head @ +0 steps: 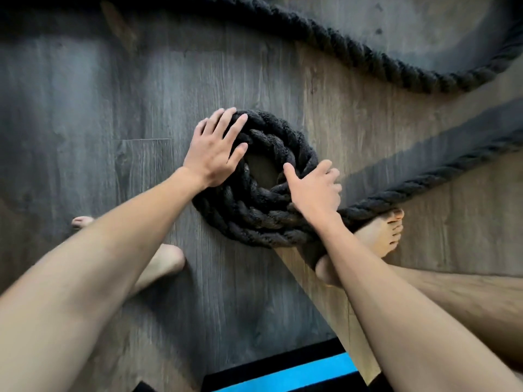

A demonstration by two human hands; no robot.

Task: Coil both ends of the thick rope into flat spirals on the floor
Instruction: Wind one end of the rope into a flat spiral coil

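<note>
The rope (254, 222) is black to charcoal throughout, its thick strands twisted into a slanting ribbed pattern. This holds in the turns that the right hand (314, 190) grips and in the loose runs beyond the grip. The floor (113, 108) around the grip is grey-brown with fine wood grain in long planks, warmer brown to the right of the grip. Nearer the person than the grip, a mat (283, 374) is black with a bright blue stripe.

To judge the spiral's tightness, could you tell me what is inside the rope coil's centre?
Bare wood floor shows in the centre of the rope coil. The left hand and right hand cover parts of its inner edge; the rope's end cannot be seen.
</note>
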